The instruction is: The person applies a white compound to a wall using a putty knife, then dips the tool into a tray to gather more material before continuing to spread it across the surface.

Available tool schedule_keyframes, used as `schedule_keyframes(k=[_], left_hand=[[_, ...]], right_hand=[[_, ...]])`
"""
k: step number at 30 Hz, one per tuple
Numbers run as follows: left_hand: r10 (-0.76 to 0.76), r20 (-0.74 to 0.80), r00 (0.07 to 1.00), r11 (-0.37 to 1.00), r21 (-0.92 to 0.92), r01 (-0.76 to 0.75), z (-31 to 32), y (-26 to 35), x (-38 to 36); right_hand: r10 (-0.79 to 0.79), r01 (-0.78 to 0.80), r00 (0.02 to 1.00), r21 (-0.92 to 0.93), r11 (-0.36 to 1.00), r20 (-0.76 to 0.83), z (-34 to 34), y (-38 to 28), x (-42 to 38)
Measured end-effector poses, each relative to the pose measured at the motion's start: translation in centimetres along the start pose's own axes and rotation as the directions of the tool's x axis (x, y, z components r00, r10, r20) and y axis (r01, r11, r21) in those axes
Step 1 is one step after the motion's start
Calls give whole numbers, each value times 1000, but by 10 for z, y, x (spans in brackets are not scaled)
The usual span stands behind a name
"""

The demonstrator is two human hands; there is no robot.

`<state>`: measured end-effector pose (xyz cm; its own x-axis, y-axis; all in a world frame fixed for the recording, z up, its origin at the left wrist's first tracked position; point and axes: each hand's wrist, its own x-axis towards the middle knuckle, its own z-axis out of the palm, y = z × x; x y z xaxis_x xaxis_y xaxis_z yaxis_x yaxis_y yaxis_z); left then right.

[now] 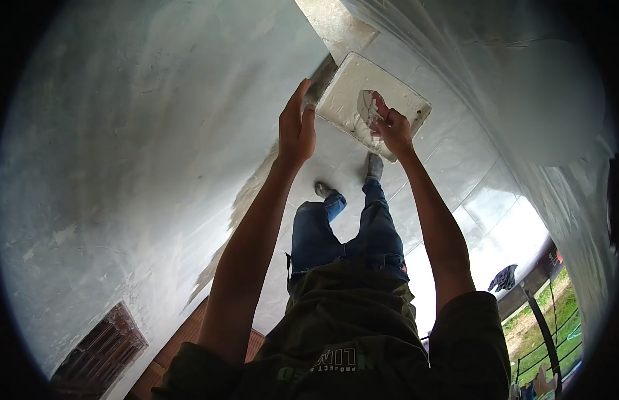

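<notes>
My right hand [395, 133] is closed around a small trowel [367, 105], its pale blade smeared with white paste and a reddish part beside my fingers. The trowel is over a shallow rectangular tray [348, 67], coated inside with creamy white paste. My left hand [298, 133] is beside the tray's left corner. Its fingers are stretched upward and the thumb stands apart, with the thumb tip right at the tray's rim in this view. Part of the trowel is hidden by my right hand.
A grey, smeared wall [156, 120] rises on the left, with a rough bare strip [246, 193] along its base. Plastic sheeting [549, 100] hangs at right. My feet stand on pale floor tiles [449, 160] below the tray. A brown louvred vent [99, 350] is at lower left.
</notes>
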<state>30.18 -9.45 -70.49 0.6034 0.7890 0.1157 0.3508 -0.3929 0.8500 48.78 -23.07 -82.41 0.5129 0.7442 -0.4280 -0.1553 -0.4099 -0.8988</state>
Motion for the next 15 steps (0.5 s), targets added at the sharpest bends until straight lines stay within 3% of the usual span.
schedule_keyframes(k=[1,2,4,6,8,12,15], left_hand=[[-11,23,1000,1000,-1,11,4,-7,-3],[-18,46,999,1000,-4,18,10,-15,-4],[-42,83,996,999,5,41,21,-32,-2],[-79,109,991,997,11,78,29,-48,-9],[-126,157,980,992,15,125,32,-60,-14],[-124,210,970,991,-18,131,40,-91,-24],[-171,243,955,984,-1,177,38,-108,-34]], right_hand=[[-43,33,998,-219,975,-40,2,-8,-8],[-21,11,999,-207,978,-45,6,14,-2],[-300,240,951,-434,869,-76,20,55,12],[-198,159,979,-443,883,-44,31,81,15],[-242,253,965,-592,765,100,46,105,17],[-131,159,987,-722,673,94,80,126,18],[-149,148,986,-779,610,71,101,145,20]])
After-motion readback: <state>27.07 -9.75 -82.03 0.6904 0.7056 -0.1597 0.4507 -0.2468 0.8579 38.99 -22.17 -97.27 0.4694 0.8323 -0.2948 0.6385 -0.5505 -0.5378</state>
